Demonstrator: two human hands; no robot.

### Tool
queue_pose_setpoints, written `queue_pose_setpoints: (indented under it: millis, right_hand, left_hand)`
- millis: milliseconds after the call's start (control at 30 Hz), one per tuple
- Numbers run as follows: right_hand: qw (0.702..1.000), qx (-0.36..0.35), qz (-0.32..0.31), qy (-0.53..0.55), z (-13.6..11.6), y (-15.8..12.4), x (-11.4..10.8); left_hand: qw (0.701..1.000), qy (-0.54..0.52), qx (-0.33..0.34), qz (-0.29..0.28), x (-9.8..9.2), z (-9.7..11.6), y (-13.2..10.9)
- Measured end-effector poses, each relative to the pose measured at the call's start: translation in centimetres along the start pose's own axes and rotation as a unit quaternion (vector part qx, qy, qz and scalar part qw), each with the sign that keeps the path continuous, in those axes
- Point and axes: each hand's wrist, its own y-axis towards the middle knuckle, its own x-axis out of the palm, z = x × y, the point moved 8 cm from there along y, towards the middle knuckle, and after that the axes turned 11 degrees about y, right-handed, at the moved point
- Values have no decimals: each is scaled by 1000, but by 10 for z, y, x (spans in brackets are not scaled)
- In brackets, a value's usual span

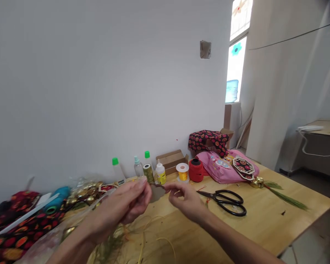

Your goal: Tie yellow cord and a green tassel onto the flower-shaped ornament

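Note:
My left hand [136, 201] is closed, thumb pressed to the fingers, above the near part of the table. To its right, my right hand [184, 200] pinches with thumb and forefinger. A short, thin, dark brownish strip or cord [158, 186] spans the gap between both sets of fingertips; blur hides its exact kind. Just behind it stand a spool of olive-green thread [148, 172] and a yellow-labelled glue bottle [161, 174]. Black-handled scissors [225, 201] lie right of my right hand. Loose yellow cord [169, 242] trails across the wood below.
Along the wall are green-capped bottles [115, 163], a cardboard box [172, 161], a yellow thread spool [183, 173] and a red thread cone [195, 170]. A pink embroidered cloth [217, 174] and a tasselled octagonal ornament [243, 167] lie right. Patterned fabric [19, 240] and gold bells [89, 194] crowd the left.

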Motion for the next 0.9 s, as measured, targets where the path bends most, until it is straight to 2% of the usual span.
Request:
queue_pose_setpoints:
  millis: [67, 133, 200, 267, 333, 500, 600, 700, 733, 800, 867, 900]
  right_hand:
    - [998, -43, -31, 45, -26, 2, 0]
    - [984, -103, -116, 87, -62, 1, 9]
    - [968, -154, -180, 87, -96, 0, 17]
    - [955, -180, -228, 61, -118, 0, 25]
    - [948, -199, -246, 24, -129, 2, 27]
    - [926, -266, -230, -135, -135, 9, 19]
    - [883, -321, -188, -286, -144, 12, 8]
    - [826, -390, -80, -399, -165, 13, -15]
    - [812, -413, -33, -411, -173, 13, -26]
    - [797, -447, 58, -403, -184, 10, -47]
    - [787, -467, 134, -381, -187, 5, -65]
    - [782, -472, 162, -374, -184, 3, -71]
  left_hand:
    - [996, -49, 8, -70, 8, 11, 2]
    - [988, -65, 20, -136, 15, 24, 3]
    - [982, -78, 46, -168, 17, 41, 4]
    - [976, -94, 59, -185, 17, 53, 4]
    - [975, -95, 54, -195, 16, 58, 5]
    - [972, -69, 21, -224, 16, 58, 7]
    - [976, -40, 25, -211, 17, 63, 6]
    - [985, -46, 58, -154, 25, 73, -3]
    - [986, -58, 72, -142, 32, 75, -9]
    - [984, -31, 77, -156, 57, 68, -24]
    - [973, 100, 44, -202, 85, 43, -37]
    - [962, 175, 55, -204, 92, 32, -39]
